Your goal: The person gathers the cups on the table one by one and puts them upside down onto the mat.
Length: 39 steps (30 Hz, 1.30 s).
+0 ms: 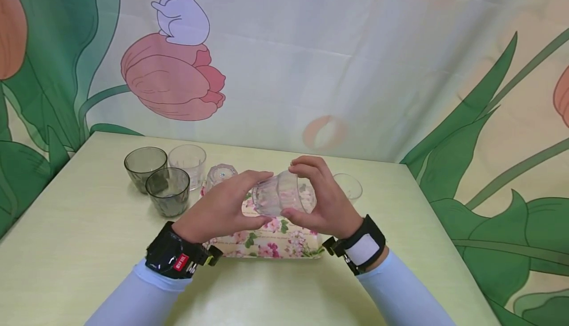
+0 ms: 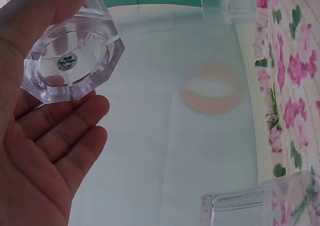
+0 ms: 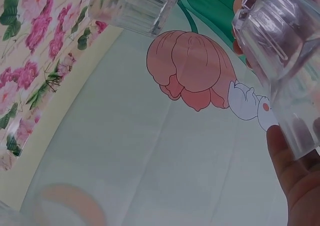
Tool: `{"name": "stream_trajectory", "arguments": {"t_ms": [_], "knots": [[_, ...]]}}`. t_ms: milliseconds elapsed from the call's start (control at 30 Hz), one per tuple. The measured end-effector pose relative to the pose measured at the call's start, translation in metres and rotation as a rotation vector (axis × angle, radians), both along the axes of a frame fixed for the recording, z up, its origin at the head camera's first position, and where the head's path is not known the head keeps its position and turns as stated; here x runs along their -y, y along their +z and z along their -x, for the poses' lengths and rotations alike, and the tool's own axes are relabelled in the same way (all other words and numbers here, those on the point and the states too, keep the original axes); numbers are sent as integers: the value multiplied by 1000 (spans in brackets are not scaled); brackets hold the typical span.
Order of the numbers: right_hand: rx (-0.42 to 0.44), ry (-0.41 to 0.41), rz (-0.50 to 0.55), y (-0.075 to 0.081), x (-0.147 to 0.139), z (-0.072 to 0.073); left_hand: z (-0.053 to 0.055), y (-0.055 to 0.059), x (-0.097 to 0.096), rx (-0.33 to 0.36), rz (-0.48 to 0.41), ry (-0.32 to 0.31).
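A clear drinking glass (image 1: 277, 195) lies sideways in the air between both hands, above a floral tray (image 1: 271, 252). Its faceted base, with a small round sticker (image 2: 67, 61), faces the left hand. The left hand (image 1: 222, 207) holds the base end, index finger above and thumb below. At the rim end, the right hand (image 1: 326, 200) grips the glass with curled fingers on top and the thumb underneath. Just beyond the left hand, an upside-down clear glass (image 1: 221, 174) stands at the tray's left side, partly hidden by that hand.
Two smoky grey glasses, the rear one (image 1: 144, 165) and the front one (image 1: 169, 197), stand upright left of the tray. A taller clear glass (image 1: 188, 160) is behind them. Another clear glass (image 1: 350, 186) stands beyond the right hand. A printed cloth (image 1: 275, 69) hangs behind the table.
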State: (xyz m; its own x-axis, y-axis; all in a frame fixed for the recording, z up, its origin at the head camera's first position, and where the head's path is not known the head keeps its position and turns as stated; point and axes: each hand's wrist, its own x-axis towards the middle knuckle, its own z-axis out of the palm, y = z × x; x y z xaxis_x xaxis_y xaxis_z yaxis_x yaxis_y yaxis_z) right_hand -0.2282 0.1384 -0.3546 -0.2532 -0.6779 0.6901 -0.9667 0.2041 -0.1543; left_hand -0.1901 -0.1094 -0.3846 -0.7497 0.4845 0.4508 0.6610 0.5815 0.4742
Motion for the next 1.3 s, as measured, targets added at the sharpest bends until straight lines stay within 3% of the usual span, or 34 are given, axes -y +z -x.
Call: {"name": "stream_trajectory", "arguments": {"t_ms": [433,767,1033,1300], "knots": [[59,-28,-36,-5,-2,-1,0,0,5,35,-34,13],[24,7,-23,-7,-5,1,1,0,11,47,-90,-3],[95,35,-107,-7,-11,1,2,3,14,26,-99,-13],[110,14,-130,-9,-16,3,0,7,15,-12,-116,-31]]}}
